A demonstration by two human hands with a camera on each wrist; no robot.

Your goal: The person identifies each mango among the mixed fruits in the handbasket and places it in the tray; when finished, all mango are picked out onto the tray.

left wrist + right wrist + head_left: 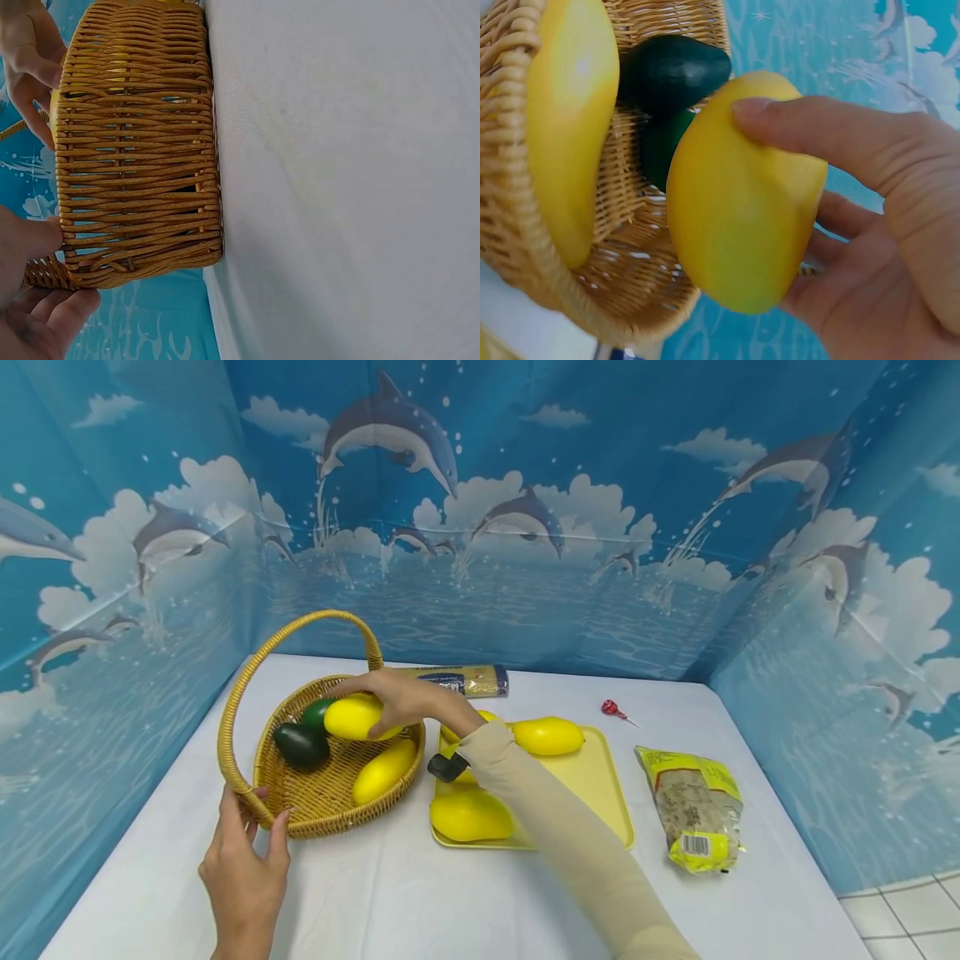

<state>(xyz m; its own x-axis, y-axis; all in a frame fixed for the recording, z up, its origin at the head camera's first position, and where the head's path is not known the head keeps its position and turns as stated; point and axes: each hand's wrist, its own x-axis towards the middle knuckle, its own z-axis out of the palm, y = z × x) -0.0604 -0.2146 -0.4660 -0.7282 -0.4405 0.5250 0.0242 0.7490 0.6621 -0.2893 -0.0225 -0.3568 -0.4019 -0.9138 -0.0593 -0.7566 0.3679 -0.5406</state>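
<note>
My right hand grips a yellow mango over the far side of a wicker basket, thumb on one face and fingers round the back. At the basket's near left rim, by the foot of its tall arched handle, my left hand holds on, its thumb and fingers on either side of the rim. Inside the basket lie a dark green avocado, a second green avocado partly hidden behind the held mango, and another mango at the right.
Right of the basket, a yellow tray bears several mangoes, partly covered by my right arm. A long packet lies behind. Farther right are a red lollipop and a yellow-green plastic bag. Dolphin-printed curtains surround the table.
</note>
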